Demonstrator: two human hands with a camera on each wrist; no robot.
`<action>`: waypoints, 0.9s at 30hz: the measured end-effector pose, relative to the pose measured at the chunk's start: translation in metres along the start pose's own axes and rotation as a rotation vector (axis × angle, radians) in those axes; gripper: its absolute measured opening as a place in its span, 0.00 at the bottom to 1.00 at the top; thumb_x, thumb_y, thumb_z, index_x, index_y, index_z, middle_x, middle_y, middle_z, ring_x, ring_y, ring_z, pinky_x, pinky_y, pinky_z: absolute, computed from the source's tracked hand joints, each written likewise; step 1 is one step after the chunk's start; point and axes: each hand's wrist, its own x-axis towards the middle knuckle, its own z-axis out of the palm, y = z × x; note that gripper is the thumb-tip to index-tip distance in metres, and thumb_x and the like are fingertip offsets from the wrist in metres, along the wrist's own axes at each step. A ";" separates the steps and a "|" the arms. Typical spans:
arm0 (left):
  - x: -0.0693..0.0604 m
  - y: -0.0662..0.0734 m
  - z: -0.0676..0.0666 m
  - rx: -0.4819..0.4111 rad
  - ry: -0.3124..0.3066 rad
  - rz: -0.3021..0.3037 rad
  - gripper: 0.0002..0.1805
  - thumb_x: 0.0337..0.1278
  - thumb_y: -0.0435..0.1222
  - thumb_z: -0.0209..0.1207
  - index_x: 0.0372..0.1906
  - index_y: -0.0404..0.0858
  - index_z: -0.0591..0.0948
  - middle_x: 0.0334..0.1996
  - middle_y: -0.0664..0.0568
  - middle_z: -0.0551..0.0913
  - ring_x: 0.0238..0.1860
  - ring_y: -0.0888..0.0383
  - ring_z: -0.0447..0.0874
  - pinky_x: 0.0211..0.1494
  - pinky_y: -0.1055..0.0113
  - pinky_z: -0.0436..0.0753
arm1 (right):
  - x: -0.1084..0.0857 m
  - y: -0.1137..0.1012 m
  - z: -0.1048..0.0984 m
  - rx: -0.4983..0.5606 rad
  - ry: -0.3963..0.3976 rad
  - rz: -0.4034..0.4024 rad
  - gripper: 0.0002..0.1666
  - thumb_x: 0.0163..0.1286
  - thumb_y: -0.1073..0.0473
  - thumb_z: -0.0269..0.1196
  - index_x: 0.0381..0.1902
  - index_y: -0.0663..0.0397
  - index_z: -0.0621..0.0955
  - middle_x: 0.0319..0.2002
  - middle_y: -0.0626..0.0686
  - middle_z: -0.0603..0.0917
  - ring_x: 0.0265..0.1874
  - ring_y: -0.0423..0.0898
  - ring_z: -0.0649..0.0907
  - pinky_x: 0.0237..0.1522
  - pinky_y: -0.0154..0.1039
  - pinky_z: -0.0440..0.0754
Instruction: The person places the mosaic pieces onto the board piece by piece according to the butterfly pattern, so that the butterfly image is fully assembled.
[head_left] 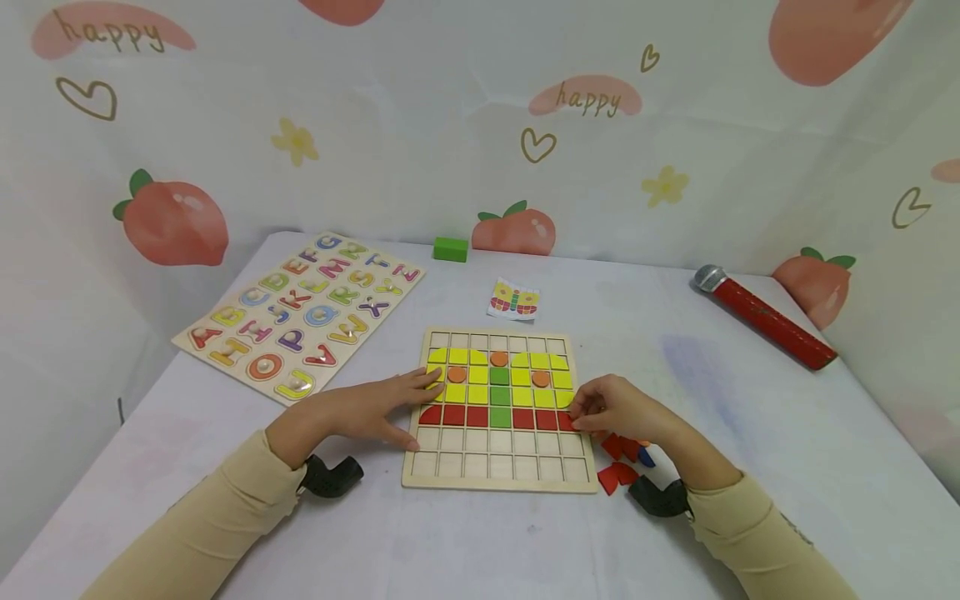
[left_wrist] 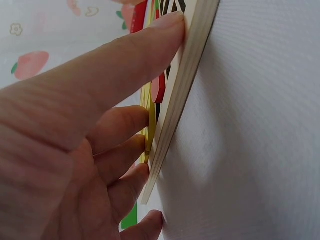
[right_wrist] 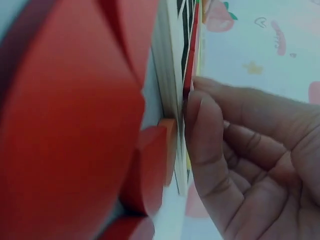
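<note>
A wooden grid board (head_left: pixel 517 486) lies on the table with yellow, red, green and orange pieces forming a butterfly-like pattern. My left hand (head_left: pixel 367 407) rests on its left side, fingers spread over the yellow pieces (head_left: pixel 478 393) and thumb on the frame. At the right end of the row of red pieces (head_left: pixel 453 415), my right hand (head_left: pixel 626 408) pinches a red piece (head_left: pixel 567 421) between thumb and forefinger. The right wrist view shows those fingertips at the red piece (right_wrist: pixel 188 75), low against the board; its outer side is partly hidden.
Loose red pieces (head_left: pixel 617 477) and a blue one (head_left: pixel 646 457) lie right of the board, under my right wrist. Behind the board is a small butterfly picture card (head_left: pixel 514 300). An alphabet puzzle (head_left: pixel 285 333), a green block (head_left: pixel 451 249) and a red microphone-shaped object (head_left: pixel 772 323) stand farther off.
</note>
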 end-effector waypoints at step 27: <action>-0.002 0.004 -0.002 0.009 -0.006 0.003 0.44 0.53 0.48 0.63 0.72 0.42 0.56 0.75 0.52 0.46 0.75 0.48 0.37 0.74 0.48 0.49 | -0.031 0.014 -0.014 -0.198 -0.069 0.033 0.16 0.50 0.59 0.72 0.33 0.55 0.77 0.26 0.48 0.75 0.25 0.41 0.74 0.25 0.31 0.76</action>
